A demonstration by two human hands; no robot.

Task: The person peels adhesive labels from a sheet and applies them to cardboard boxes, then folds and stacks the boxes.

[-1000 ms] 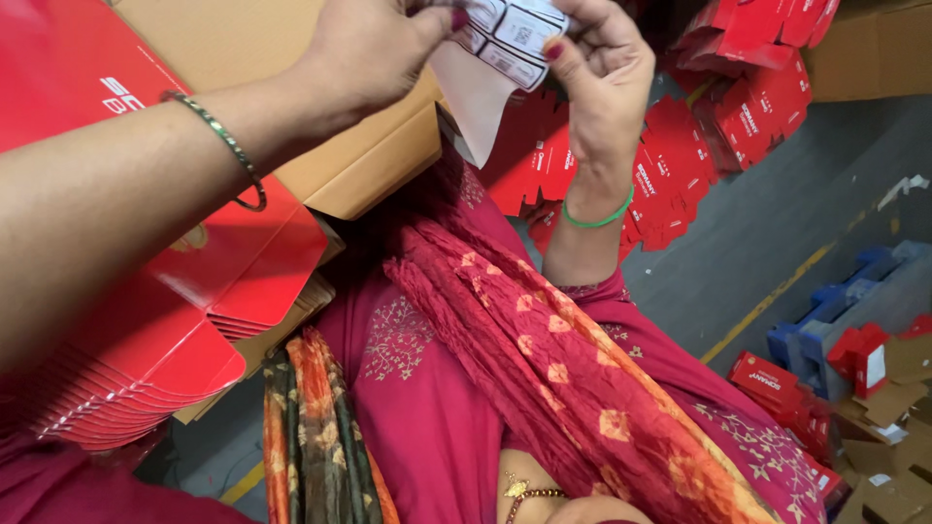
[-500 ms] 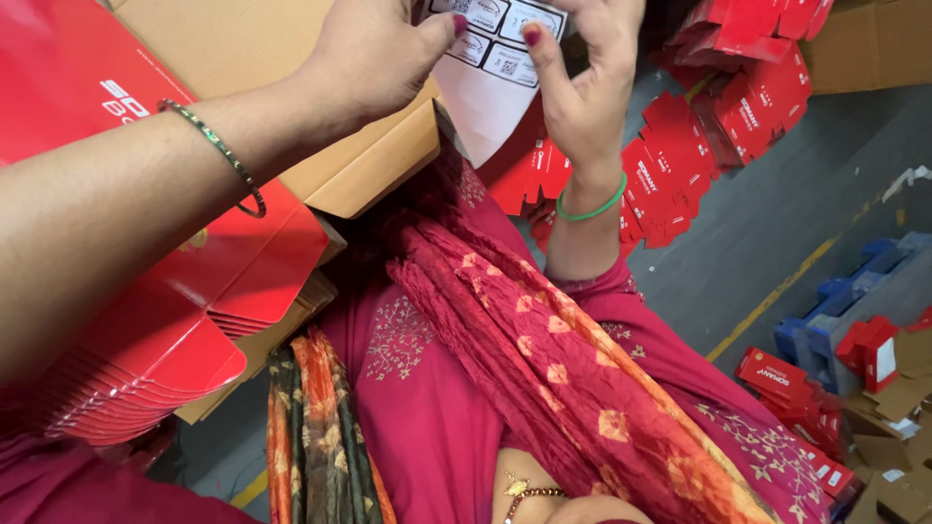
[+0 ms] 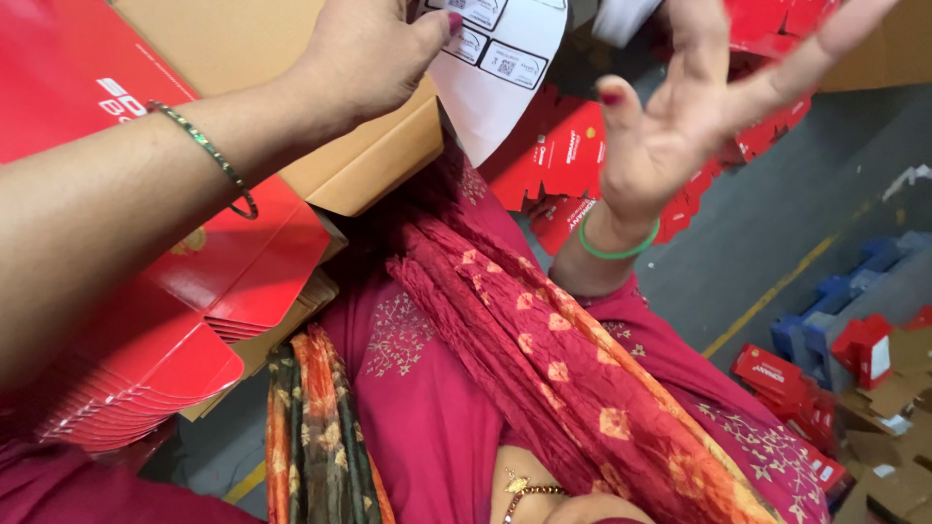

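Observation:
My left hand (image 3: 364, 58) reaches up at the top of the view and pinches a white sheet of stickers (image 3: 505, 73) between thumb and fingers. A thin beaded bangle sits on that wrist. My right hand (image 3: 694, 116) is lifted beside the sheet with its fingers spread and nothing in it; a green bangle circles the wrist. A stack of flat red cartons (image 3: 146, 320) lies under my left forearm on a brown cardboard box (image 3: 282, 58).
More flat red cartons (image 3: 563, 165) are piled behind the sticker sheet. Red boxes (image 3: 777, 374) and a blue crate (image 3: 835, 311) lie on the grey floor at right, beside a yellow floor line (image 3: 767, 296). My pink dress and scarf fill the middle.
My right hand has let go of the sticker sheet and swung out to the right with fingers spread. My left hand still holds the sheet.

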